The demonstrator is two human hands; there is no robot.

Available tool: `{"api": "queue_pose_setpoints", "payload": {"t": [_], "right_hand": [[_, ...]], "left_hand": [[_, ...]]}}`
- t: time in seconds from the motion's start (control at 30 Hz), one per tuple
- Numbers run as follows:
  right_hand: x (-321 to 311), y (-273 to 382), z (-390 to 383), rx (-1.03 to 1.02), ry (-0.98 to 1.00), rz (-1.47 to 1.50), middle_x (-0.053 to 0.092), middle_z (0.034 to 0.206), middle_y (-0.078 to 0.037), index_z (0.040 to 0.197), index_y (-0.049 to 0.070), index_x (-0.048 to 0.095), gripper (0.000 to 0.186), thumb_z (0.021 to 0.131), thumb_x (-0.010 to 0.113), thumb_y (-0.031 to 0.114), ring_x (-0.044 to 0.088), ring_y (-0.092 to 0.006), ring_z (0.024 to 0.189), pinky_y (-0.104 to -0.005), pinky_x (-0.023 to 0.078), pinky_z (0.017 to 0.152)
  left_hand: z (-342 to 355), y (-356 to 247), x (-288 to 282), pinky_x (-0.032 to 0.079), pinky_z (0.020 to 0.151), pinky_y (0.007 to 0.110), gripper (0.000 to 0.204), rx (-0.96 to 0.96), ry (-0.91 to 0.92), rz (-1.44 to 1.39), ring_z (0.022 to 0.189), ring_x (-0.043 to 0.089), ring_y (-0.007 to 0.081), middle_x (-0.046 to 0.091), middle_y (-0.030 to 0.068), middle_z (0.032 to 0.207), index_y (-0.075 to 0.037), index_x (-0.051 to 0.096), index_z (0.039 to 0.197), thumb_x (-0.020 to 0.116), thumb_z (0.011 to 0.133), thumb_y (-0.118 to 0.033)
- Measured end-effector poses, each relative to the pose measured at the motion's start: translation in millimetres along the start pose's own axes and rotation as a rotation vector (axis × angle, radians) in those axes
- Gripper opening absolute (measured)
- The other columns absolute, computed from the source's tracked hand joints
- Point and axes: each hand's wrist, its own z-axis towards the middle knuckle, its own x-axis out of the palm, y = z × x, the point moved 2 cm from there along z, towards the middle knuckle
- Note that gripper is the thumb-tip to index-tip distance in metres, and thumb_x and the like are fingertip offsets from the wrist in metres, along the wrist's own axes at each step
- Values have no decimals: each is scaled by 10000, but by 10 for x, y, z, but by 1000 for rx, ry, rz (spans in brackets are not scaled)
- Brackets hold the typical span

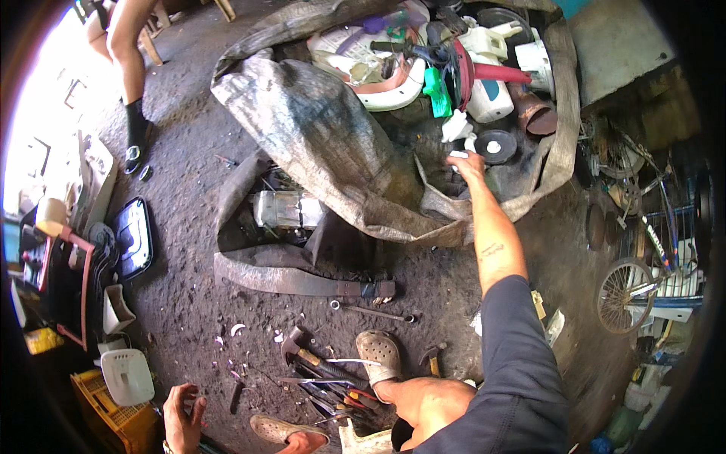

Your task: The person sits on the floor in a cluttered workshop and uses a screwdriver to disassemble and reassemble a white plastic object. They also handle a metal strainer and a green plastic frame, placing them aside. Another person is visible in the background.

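My right arm reaches forward over a big grey woven sack (pixel 333 151) with its mouth spread wide. At its front inner side my right hand (pixel 469 163) has its fingers closed, with a small white plastic piece (pixel 458 153) at the fingertips. Just beyond lie a crumpled white piece (pixel 456 127) and a round black part with a white centre (pixel 497 147). At the lower left my left hand (pixel 184 418) is held low near the ground, fingers bent and apart, with nothing seen in it.
A machete-like blade (pixel 280 278), a wrench (pixel 374 311), a hammer (pixel 295 342) and other tools lie before my feet. A yellow crate (pixel 113 412) and plastic scrap stand at left. A bicycle (pixel 626 295) is at right. Another person's leg (pixel 130 68) shows at upper left.
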Motion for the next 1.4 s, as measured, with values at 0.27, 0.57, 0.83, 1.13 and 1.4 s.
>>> {"api": "queue_pose_setpoints", "payload": {"t": [0.27, 0.57, 0.83, 1.13, 1.4], "right_hand": [[-1178, 855, -1726, -834, -463, 105, 731, 850, -99, 1045, 19, 711, 502, 660, 883, 292, 695, -211, 754, -331, 558, 721], [-2032, 1944, -5405, -1377, 908, 104, 656, 1027, -55, 1078, 41, 685, 505, 670, 877, 268, 614, -165, 987, -324, 491, 879], [-1798, 1601, -6507, -1105, 1750, 73, 679, 1031, -86, 1151, -1, 666, 564, 713, 833, 312, 615, -154, 874, -317, 497, 807], [-1810, 1653, -7081, -1023, 1435, 912, 575, 1391, -236, 1551, 31, 346, 894, 932, 620, 615, 677, -302, 1096, -414, 567, 879], [-1749, 1743, -7302, -1132, 1019, 866, 702, 1189, -195, 1440, 36, 516, 521, 972, 649, 224, 681, -190, 1020, -310, 542, 874]], "left_hand": [[-932, -920, -145, 523, 854, 414, 300, 274, -174, 167, 953, 654, 359, 654, 160, 1007, -16, 639, 1092, 769, 838, -110], [-1648, -1577, 70, 290, 1187, 556, 1126, 669, -777, 441, 1450, 327, 434, 362, 222, 1551, -29, 365, 1502, 919, 631, -478], [-2352, -806, 192, 391, 1091, 490, 1230, 823, -567, -344, 1315, 490, 372, 465, 226, 1456, -26, 230, 1592, 910, 668, -468], [-2289, 13, 128, 468, 883, 289, 707, 478, -74, -1298, 996, 588, 128, 621, 24, 1119, -30, 533, 1344, 762, 855, -485], [-2356, -89, 241, 532, 802, 329, 492, 392, -83, -1590, 933, 668, 158, 686, 81, 1094, -39, 556, 1284, 641, 984, -420]]}}
